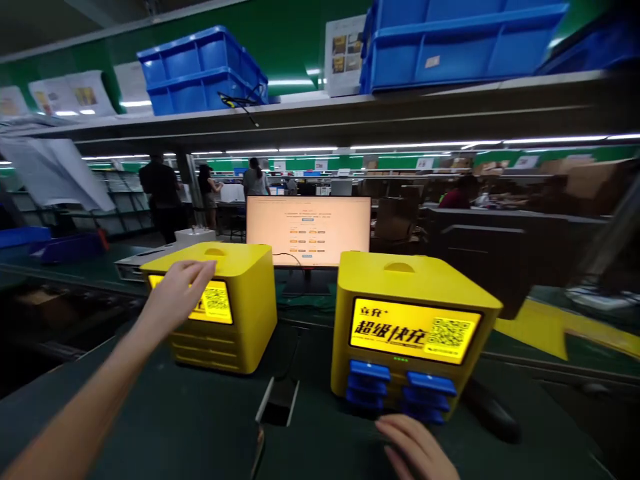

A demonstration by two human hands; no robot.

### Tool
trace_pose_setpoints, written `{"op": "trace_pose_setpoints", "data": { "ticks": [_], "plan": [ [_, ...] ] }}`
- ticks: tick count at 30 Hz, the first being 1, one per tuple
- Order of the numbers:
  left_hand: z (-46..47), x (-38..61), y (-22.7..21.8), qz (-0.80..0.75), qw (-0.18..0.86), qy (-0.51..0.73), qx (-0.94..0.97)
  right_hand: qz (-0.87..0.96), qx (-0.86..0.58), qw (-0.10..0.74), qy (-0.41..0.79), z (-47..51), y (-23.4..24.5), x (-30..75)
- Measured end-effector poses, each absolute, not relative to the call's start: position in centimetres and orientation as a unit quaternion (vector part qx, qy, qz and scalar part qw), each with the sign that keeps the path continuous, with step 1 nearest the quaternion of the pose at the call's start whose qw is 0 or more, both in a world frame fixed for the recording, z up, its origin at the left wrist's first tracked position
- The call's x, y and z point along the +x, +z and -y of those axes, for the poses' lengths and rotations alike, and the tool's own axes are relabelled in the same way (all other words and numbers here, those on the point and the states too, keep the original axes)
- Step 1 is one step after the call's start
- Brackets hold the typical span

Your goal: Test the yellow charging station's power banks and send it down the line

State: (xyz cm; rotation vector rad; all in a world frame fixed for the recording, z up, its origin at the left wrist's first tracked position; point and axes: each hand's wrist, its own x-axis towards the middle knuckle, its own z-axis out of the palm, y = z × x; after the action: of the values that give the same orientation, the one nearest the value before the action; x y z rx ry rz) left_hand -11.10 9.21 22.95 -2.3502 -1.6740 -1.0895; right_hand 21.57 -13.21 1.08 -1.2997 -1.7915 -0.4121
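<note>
Two yellow charging stations with lit screens stand side by side on the dark green bench. My left hand (183,293) is in front of the left station (257,307), over part of its screen, with its fingers stretched out and nothing seen in them. Whether it touches the casing I cannot tell. Low before the right station (345,320) is my right hand (417,447), open, its fingers extended and apart from the station. Blue power banks (370,373) stick out of the right station's slots in two columns. The left station's slots show no blue pieces.
A monitor (307,230) stands behind the stations. A cable opening (277,403) lies between them, with a dark mouse-like object (493,410) at right. Blue bins (200,73) sit on the overhead shelf. Yellow sheets (535,327) lie at right; several people stand or sit farther back.
</note>
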Motion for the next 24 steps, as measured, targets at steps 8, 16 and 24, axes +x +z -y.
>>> {"op": "trace_pose_setpoints", "data": {
  "ticks": [8, 16, 24],
  "plan": [
    [0.5, 5.4, 4.6, 0.38, -0.41, -0.404, -0.724, 0.334, -0.617, 0.695, 0.158, 12.0, 2.2, 28.9],
    [0.0, 8.7, 3.4, 0.385, -0.434, -0.425, -0.695, 0.368, -0.597, 0.677, 0.224, 11.9, 0.0, 30.3],
    [-0.5, 7.7, 0.7, 0.407, -0.334, -0.337, -0.78, 0.451, -0.688, 0.556, 0.113, 12.1, -3.2, 31.5]
  ]
}}
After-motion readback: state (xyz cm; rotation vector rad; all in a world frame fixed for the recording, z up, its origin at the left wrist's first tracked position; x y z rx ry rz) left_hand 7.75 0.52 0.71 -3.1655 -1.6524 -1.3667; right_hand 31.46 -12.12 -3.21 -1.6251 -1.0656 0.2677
